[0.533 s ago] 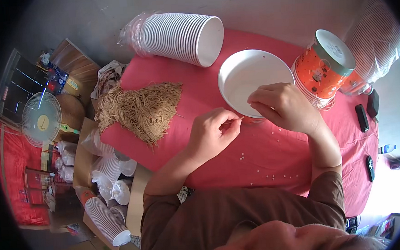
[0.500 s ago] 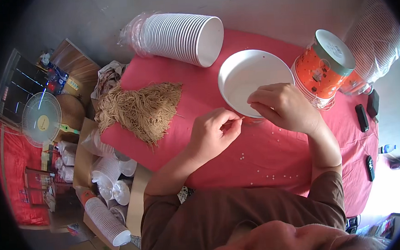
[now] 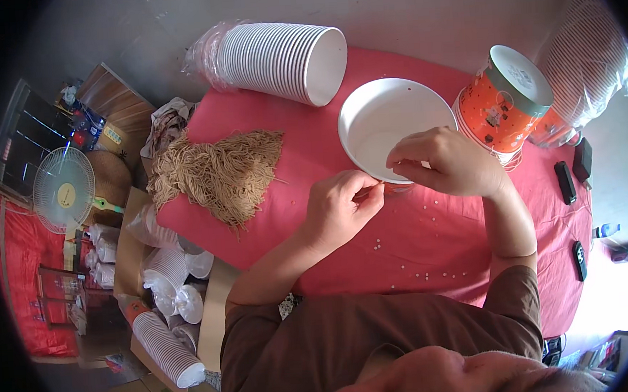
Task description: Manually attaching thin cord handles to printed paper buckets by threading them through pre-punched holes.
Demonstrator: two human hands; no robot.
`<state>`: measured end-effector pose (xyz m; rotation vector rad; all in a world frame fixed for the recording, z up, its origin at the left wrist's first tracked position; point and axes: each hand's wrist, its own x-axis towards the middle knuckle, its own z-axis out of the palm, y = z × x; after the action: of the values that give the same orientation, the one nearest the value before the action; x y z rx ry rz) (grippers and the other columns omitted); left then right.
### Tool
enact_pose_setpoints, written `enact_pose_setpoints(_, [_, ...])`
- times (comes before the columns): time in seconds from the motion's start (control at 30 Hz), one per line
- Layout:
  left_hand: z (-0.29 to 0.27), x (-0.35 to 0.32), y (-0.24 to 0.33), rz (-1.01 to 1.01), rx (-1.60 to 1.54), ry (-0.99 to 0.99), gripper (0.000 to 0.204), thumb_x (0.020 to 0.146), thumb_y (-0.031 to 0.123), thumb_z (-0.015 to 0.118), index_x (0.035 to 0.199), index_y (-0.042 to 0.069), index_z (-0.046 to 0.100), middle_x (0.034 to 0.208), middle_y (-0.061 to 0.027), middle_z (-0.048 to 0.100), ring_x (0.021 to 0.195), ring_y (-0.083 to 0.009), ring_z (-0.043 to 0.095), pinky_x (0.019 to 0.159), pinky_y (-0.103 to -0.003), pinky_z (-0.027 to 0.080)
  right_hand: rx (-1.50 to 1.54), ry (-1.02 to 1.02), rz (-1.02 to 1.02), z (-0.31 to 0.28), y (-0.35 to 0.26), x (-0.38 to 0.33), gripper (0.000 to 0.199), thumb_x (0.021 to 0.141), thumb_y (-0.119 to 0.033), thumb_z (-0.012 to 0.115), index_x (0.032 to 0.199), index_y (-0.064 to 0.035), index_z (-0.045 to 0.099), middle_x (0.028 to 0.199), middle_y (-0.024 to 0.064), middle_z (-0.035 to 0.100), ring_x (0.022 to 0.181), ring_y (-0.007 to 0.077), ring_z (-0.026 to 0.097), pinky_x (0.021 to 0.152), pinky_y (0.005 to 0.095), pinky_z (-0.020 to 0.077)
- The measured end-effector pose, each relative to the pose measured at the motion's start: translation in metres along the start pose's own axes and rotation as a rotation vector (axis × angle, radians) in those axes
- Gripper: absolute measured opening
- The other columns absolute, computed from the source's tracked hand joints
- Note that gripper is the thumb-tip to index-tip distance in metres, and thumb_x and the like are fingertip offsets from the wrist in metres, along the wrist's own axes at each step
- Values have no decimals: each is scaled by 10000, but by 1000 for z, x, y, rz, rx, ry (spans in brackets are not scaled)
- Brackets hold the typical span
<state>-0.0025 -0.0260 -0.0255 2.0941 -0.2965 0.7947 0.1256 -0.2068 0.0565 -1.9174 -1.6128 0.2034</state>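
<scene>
A white bowl (image 3: 384, 116) rests on the red tablecloth (image 3: 432, 239) near the middle of the table. My right hand (image 3: 448, 162) hovers over its near rim with the fingertips pinched together on something too small to make out. My left hand (image 3: 343, 205) is just to the left of the rim, fingers curled and pinched, almost touching the right fingertips. Several small white beads (image 3: 404, 259) lie scattered on the cloth below my hands. A heap of tan string (image 3: 219, 173) lies at the table's left end.
A stack of white bowls (image 3: 284, 58) lies on its side at the back. An orange tub with a white lid (image 3: 506, 101) stands right of the bowl, wrapped cups (image 3: 590, 64) behind it. Dark small devices (image 3: 566, 180) lie at right. On the floor at left: a fan (image 3: 62, 190), cup stacks (image 3: 161, 342).
Both hands stay at the bowl's near rim; the fingertips have shifted only slightly. Nothing else has moved.
</scene>
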Motion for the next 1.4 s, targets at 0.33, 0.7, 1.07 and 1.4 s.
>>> enact_pose_setpoints(0.33, [4,-3,-3,-58,16,12,126,845,91,752,843,42,636,729,-101,678,585,-228,666,512,-332,506,171,-323,96,-9,7,28,108,883,-81,643,944,-41,722,739,78,697,654,198,657,624,326,489])
enact_pose_setpoints(0.7, [-10,-2,-13,-114,-31,-51,206,842,133,780,930,19,633,766,-79,690,612,-160,671,543,-291,526,5,113,34,-17,20,4,90,794,-25,625,877,-9,657,758,92,645,704,209,652,646,328,493])
enact_pose_setpoints(1.07, [-39,-2,-24,-297,-338,-254,145,917,57,700,1019,2,613,845,-43,679,767,-98,661,675,-242,527,1003,695,-357,-82,38,-59,132,962,-76,417,1016,-3,513,958,207,614,470,166,516,561,305,511])
enact_pose_setpoints(1.4, [-51,-6,-26,-406,-771,-350,158,1001,71,574,1123,-1,643,866,-48,670,751,-75,618,663,-217,509,1014,473,-718,-105,29,-87,166,960,-230,531,894,-78,545,536,29,561,369,93,444,366,237,384])
